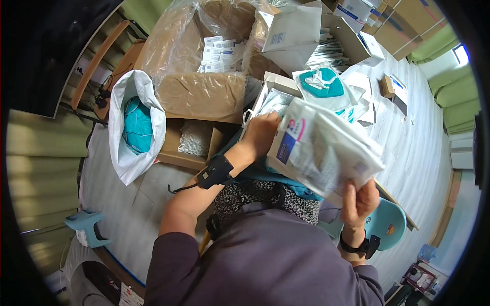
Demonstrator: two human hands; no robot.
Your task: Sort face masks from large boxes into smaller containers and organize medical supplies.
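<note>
A large white packet [311, 137] with printed blue and pink marks and a clear window is tilted up in front of me. Its lower right corner is pinched by my right hand [360, 203], thumb over the front. My left hand [261, 133] is at the packet's left edge, over an open white box; the packet and the box's contents hide its fingertips. That box holds clear plastic packets [275, 102]. Just beyond lies a clear pouch with a teal folded item [320, 81] and white straps in it.
A plastic-lined carton [201, 94] with small white packets stands at the far left. Beside it is a white sack [118, 153] of teal fabric. White cords [195, 137] fill a lower box. An open box [352, 43] of packets stands far right; a teal stool [388, 224] is near right.
</note>
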